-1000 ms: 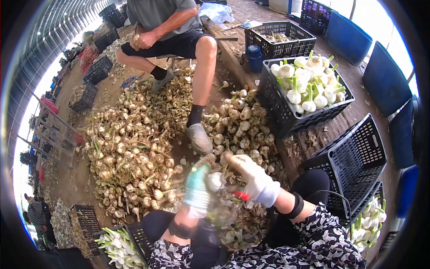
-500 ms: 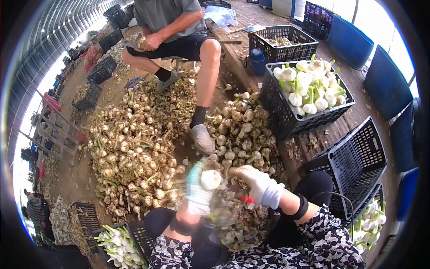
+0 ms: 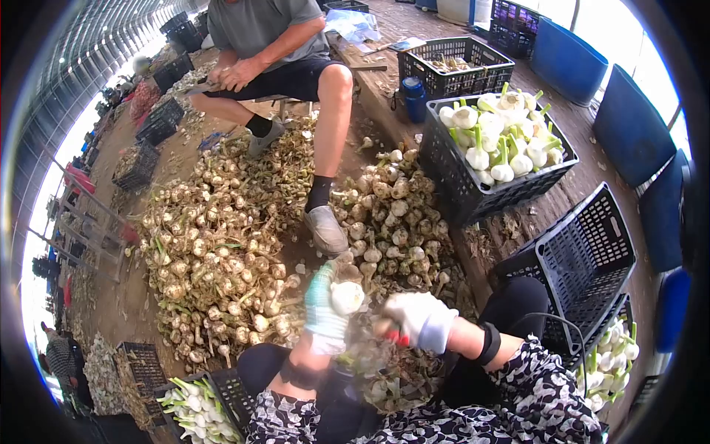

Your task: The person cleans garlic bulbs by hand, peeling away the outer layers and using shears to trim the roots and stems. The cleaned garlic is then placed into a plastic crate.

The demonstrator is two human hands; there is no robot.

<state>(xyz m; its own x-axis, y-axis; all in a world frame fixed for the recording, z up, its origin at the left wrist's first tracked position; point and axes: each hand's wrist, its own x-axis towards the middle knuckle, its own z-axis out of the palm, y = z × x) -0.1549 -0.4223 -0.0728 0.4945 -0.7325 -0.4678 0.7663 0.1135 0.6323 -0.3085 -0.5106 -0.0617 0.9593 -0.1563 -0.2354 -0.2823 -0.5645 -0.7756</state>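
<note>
My left hand (image 3: 328,314), in a white and teal glove, grips a clean white garlic bulb (image 3: 346,298) above my lap. To its right, my right hand (image 3: 420,320), in a whitish glove, is closed with its fingers curled. Something red (image 3: 400,340) shows at those fingers, but motion blur hides what it is. Below both hands lies a heap of garlic skins and scraps (image 3: 396,374), partly smeared by motion. A pile of untrimmed, brownish garlic bulbs (image 3: 214,259) spreads in front of my left hand.
Opposite me sits another person (image 3: 270,52), hands together, one shoe (image 3: 325,229) among the garlic. A black crate (image 3: 473,192) of white bulbs stands at right, near a tilted black crate (image 3: 588,244). More trimmed garlic (image 3: 196,411) sits at lower left. A blue bottle (image 3: 414,100) stands behind.
My right hand has moved slightly down and turned, its fingers now lower beside the bulb. My left hand still holds the garlic bulb. The view has shifted slightly.
</note>
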